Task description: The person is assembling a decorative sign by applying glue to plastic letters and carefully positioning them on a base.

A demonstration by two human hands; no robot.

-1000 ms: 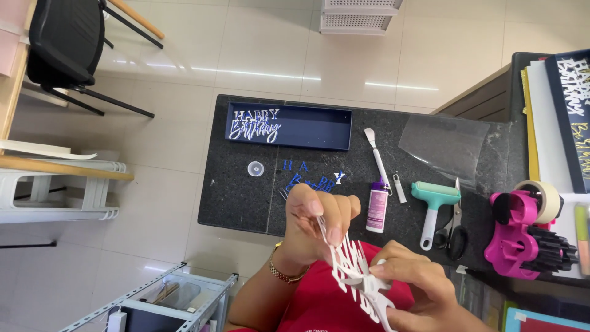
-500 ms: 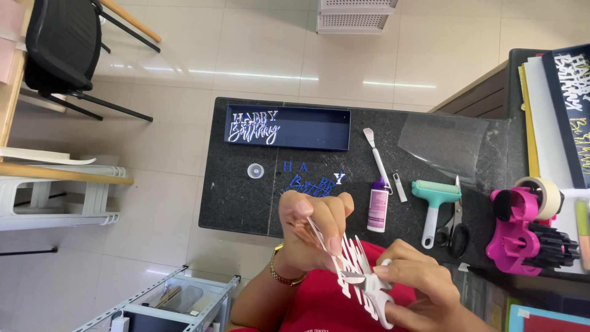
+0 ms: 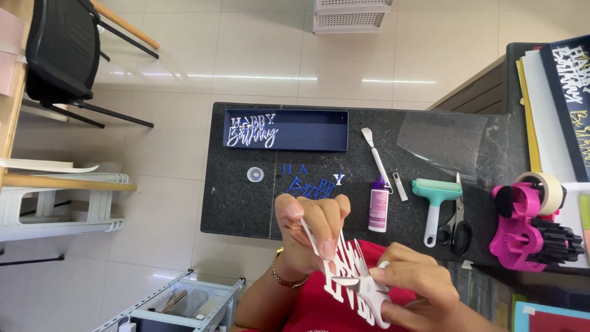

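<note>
From the head camera, looking straight down, the left hand [image 3: 307, 230] is closed in a pinch around a thin white pick tool [image 3: 311, 238], its tip angled down into a white cut-out lettering piece [image 3: 351, 280] held in front of the red shirt, near the body and off the table. The right hand [image 3: 415, 289] supports that piece from below and from the right, fingers curled closed on its lower end, one fingertip resting on top. To do this well, the right hand should keep the lettering flat and braced just beside the spot being worked, since the thin strokes look easy to bend or tear; the tool should lift scraps with a shallow angle rather than a jab. On the dark stone table [image 3: 246, 203] beyond lie blue letters [image 3: 310, 181], a navy tray [image 3: 319, 130] with white lettering, a small round lid [image 3: 255, 174], a glue bottle [image 3: 379, 208], a spatula [image 3: 376, 157], a teal roller [image 3: 435, 206], scissors [image 3: 458, 224], a clear sheet [image 3: 444, 141] and a pink tape dispenser [image 3: 522, 230].
</note>
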